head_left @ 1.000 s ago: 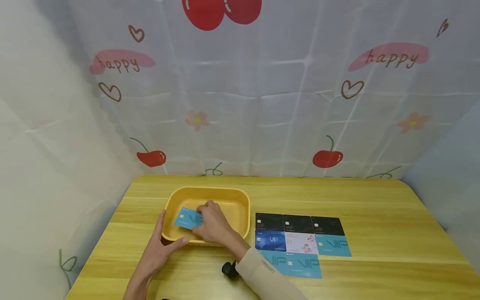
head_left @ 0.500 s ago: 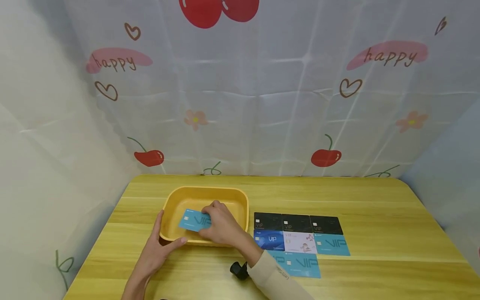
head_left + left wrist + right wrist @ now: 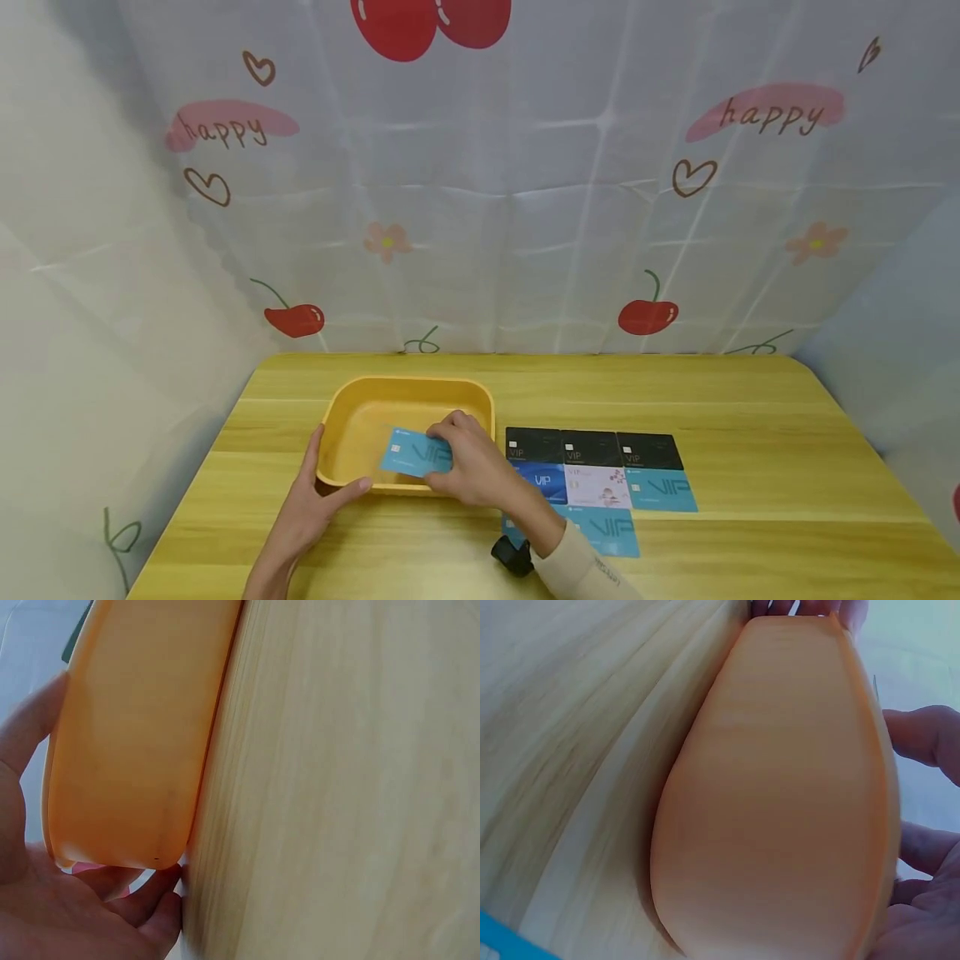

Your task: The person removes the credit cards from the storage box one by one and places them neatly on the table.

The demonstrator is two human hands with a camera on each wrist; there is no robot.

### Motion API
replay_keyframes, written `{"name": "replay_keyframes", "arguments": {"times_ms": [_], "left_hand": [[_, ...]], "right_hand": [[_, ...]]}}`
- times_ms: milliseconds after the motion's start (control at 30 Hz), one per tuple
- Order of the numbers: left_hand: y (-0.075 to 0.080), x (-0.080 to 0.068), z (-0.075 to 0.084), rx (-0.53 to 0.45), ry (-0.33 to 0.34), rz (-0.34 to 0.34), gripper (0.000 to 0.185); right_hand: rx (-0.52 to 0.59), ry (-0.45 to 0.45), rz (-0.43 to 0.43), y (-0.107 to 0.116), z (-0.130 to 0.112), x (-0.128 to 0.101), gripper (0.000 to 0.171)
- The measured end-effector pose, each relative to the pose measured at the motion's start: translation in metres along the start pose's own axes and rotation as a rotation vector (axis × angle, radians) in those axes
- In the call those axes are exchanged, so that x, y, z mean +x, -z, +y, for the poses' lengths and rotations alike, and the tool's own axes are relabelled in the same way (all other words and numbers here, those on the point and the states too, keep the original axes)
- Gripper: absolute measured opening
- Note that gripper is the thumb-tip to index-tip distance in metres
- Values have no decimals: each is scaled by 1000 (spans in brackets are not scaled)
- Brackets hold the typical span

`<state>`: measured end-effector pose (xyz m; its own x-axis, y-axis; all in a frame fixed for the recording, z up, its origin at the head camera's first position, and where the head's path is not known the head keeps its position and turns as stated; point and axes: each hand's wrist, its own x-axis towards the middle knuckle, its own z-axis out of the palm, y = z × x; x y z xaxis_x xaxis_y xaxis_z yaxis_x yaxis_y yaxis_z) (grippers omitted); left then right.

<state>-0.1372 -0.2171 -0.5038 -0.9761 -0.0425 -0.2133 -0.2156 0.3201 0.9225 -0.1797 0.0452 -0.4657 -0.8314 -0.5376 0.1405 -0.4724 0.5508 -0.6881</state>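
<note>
A yellow tray (image 3: 341,417) stands on the wooden table (image 3: 750,417), left of centre. My left hand (image 3: 313,493) grips its near-left corner, thumb along the front wall and fingers up the left side; the left wrist view shows this hand (image 3: 75,915) cupping the tray's wall (image 3: 135,735). My right hand (image 3: 474,468) pinches a light blue VIP card (image 3: 415,454) and holds it above the tray's near-right part. In the right wrist view the tray's outer wall (image 3: 780,810) fills the frame, with my fingers (image 3: 930,735) beside it.
Several cards (image 3: 592,479) lie face up in neat rows right of the tray: black ones at the back, then blue, white and light blue ones. A patterned curtain (image 3: 480,192) closes the back and sides. A black wrist camera (image 3: 510,557) sits on my right forearm.
My right hand has carried the light blue card rightward and nearer, from the tray's left part to its near-right rim. The left hand has kept its hold on the tray corner.
</note>
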Motion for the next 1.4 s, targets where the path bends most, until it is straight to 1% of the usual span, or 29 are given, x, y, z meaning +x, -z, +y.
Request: {"name": "replay_keyframes", "arguments": {"times_ms": [167,400,567,867,1133,1400], "left_hand": [[0,-1,1,-11,16,2,118],[0,-3,0,-3,28,3,118],[0,-4,-1,8,27,-3,119],[0,-2,1,-12,16,-2,118],[-1,-2,2,-36,-9,-9,116],[0,-1,2,-17,7,-5,117]], "right_hand": [[18,13,6,5,1,-7,48],[10,30,12,13,1,-17,46],[41,13,-5,19,5,-27,46],[36,64,-16,29,11,-40,42],[58,55,-32,36,17,-52,42],[40,70,-26,44,21,-68,41]]}}
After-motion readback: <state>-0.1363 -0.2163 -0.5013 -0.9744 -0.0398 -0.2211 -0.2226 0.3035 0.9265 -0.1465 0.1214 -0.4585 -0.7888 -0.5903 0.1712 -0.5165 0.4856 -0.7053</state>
